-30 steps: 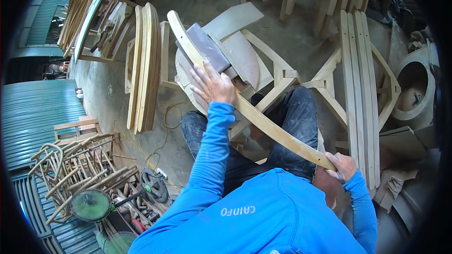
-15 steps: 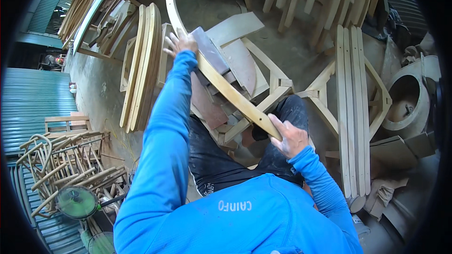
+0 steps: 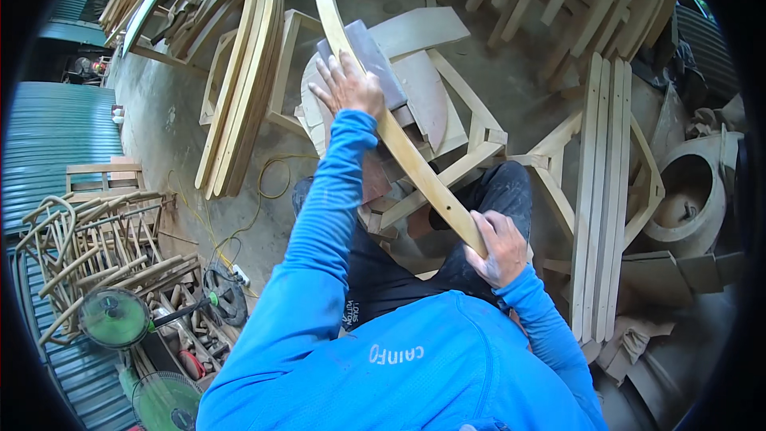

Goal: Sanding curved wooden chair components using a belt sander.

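Holding a long curved pale-wood strip (image 3: 419,172) slantwise over a flat grey rectangular block (image 3: 377,60), probably using that for support. Pressing on top with left hand (image 3: 349,89), fingers spread, likely to steady things. Gripping the near end with right hand (image 3: 501,249), fingers curled round; can't tell underneath. Compared with half a second ago, resting left hand lower along the strip, closer to the right one.
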### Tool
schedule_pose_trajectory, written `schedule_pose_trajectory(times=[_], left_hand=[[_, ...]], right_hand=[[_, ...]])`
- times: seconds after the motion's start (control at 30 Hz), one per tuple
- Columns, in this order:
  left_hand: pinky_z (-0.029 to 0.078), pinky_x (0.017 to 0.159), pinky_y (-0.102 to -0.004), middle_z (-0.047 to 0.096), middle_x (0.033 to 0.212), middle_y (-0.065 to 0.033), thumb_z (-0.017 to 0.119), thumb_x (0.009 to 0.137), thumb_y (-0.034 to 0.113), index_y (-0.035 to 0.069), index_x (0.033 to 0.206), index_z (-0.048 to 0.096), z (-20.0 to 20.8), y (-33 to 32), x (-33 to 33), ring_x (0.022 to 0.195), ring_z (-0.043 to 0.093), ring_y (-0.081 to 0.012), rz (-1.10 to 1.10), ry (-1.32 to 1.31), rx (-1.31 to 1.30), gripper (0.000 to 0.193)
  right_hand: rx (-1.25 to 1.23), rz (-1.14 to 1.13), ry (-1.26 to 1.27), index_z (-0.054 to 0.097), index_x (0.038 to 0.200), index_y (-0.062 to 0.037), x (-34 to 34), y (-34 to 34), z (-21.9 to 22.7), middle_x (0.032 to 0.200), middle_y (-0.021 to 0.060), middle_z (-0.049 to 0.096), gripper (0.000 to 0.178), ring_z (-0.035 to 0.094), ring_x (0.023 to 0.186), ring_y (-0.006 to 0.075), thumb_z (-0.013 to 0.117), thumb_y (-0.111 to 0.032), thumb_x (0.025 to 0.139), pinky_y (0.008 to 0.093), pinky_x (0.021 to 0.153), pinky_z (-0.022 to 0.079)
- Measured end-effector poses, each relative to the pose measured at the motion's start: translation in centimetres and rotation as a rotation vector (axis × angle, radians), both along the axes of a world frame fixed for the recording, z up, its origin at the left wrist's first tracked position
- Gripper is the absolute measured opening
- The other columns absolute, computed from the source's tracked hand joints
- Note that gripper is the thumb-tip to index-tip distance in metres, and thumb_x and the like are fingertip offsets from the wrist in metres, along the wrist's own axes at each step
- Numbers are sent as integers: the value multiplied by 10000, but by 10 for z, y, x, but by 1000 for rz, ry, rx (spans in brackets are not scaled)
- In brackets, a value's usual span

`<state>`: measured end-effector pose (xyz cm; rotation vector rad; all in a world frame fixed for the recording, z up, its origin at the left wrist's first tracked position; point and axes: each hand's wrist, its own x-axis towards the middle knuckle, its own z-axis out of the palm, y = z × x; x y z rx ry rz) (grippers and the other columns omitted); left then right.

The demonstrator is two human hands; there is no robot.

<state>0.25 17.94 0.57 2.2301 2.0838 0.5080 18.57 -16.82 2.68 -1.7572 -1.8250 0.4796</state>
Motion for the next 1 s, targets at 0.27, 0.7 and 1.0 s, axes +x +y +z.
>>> schedule_pose_trajectory(times=[0.27, 0.7, 1.0], left_hand=[[30, 1244, -661, 363, 1648, -163, 505, 907, 412, 97, 1608, 351, -2, 125, -23, 1584, 159, -388, -22, 27, 38, 783], [122, 1226, -678, 522, 1541, -138, 516, 927, 485, 206, 1560, 433, 0, 294, -53, 1470, 417, -376, 21, -69, 23, 696], [216, 1234, -633, 409, 1602, -212, 492, 964, 350, 110, 1429, 592, 42, 295, -33, 1512, 326, -412, 62, -249, -358, 533]], right_hand=[[106, -45, -167, 606, 1362, -56, -51, 110, -3, 1494, 172, 473, 706, 416, 1394, 401, 845, -279, 736, 518, 1141, 339], [210, -97, -393, 618, 1351, -52, -109, 276, -16, 1502, 128, 482, 674, 325, 1477, 358, 803, -374, 788, 553, 1242, 185], [287, -154, -348, 606, 1340, -1, -122, 377, -23, 1410, 153, 544, 613, 391, 1423, 348, 736, -357, 858, 509, 1212, 235]])
